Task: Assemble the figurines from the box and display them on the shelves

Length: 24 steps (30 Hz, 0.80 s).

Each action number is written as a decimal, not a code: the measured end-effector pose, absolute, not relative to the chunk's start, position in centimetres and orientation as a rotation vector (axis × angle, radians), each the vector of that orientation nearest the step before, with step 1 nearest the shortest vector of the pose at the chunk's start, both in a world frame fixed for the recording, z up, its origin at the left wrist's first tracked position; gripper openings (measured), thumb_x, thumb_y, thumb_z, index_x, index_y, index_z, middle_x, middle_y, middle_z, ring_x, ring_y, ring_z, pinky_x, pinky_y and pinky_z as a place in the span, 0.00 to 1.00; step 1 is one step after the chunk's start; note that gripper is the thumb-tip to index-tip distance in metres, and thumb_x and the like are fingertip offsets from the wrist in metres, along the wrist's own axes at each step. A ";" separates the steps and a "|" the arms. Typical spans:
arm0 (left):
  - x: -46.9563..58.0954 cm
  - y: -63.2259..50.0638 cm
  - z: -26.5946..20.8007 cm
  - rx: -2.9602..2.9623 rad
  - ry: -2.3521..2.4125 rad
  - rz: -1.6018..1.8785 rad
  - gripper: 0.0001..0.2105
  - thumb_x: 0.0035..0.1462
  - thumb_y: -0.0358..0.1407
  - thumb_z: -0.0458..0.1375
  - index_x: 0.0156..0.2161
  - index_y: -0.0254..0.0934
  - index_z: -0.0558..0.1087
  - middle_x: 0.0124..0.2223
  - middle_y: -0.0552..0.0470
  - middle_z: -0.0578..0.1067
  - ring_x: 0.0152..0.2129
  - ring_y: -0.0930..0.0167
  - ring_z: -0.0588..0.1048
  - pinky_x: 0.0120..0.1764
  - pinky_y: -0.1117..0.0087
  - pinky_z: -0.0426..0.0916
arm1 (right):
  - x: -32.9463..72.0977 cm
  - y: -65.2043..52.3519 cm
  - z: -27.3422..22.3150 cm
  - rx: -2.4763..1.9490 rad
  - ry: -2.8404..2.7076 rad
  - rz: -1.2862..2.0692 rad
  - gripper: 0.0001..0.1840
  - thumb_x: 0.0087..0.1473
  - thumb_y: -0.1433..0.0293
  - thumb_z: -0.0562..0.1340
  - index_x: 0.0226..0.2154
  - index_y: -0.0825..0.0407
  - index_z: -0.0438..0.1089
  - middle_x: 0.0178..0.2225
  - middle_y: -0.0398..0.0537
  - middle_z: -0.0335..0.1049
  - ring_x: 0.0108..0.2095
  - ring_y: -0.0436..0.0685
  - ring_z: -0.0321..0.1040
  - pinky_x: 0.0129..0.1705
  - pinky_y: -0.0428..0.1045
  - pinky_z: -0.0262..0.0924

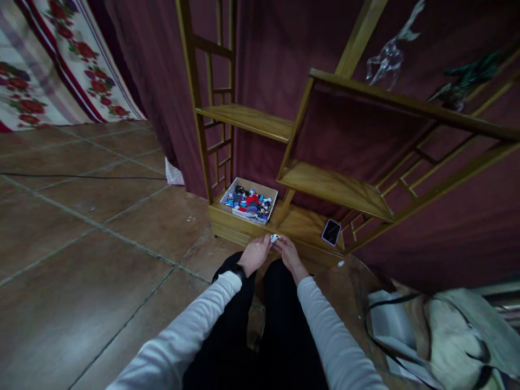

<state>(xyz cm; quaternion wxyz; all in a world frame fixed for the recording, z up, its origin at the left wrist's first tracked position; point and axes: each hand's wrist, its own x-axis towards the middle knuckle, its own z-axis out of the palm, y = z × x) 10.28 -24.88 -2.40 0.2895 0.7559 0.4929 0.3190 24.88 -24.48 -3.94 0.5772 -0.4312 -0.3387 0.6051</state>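
Your left hand (pixel 257 252) and right hand (pixel 289 252) meet in front of you, just above and beyond your knees, with one small piece (pixel 274 238) between their fingertips. The fingers of both hands are closed on it, the left ones at its left side and the right ones at its right. It shows white with a little blue; it is too small and too covered for you to tell its long axis or its exact shape.

The relation to mind is the one with the open box (pixel 245 214): it sits far and to the left of the piece, near it but apart, so your left hand is the nearer of the two. The box stands on the low wooden shelf (pixel 305 225), its long side running slantwise from the far left to the near right. Inside lies a jumble of small coloured pieces (pixel 252 201), red, blue, purple, black and white among them.

To the right on that same shelf, well apart from the box, lies a dark-screened device (pixel 331 232), on the side of your right hand.
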 end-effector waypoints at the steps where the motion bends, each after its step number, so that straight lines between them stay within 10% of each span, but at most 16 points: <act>1: 10.3 -24.5 -2.5 1.989 1.349 0.816 0.14 0.59 0.36 0.50 0.48 0.35 0.67 0.41 0.40 0.75 0.41 0.62 0.73 0.45 0.65 0.62 | 24.7 -24.5 -3.9 -1.002 -0.788 1.418 0.12 0.36 0.66 0.69 0.27 0.51 0.71 0.31 0.43 0.74 0.34 0.52 0.69 0.41 0.49 0.63; 9: 10.2 -21.6 -3.6 1.036 1.184 0.944 0.08 0.55 0.36 0.56 0.32 0.31 0.73 0.26 0.48 0.76 0.20 0.72 0.74 0.27 0.73 0.68 | 23.8 -24.5 -4.1 -1.012 -0.745 1.351 0.16 0.32 0.63 0.71 0.27 0.53 0.72 0.31 0.45 0.74 0.33 0.53 0.70 0.41 0.52 0.65; 24: 9.9 -21.6 -3.6 0.675 0.921 0.938 0.08 0.44 0.31 0.66 0.31 0.28 0.76 0.28 0.45 0.78 0.25 0.73 0.76 0.34 0.74 0.72 | 23.9 -23.3 -5.4 -1.046 -0.721 1.255 0.17 0.30 0.62 0.71 0.26 0.53 0.74 0.27 0.44 0.74 0.30 0.53 0.70 0.38 0.51 0.64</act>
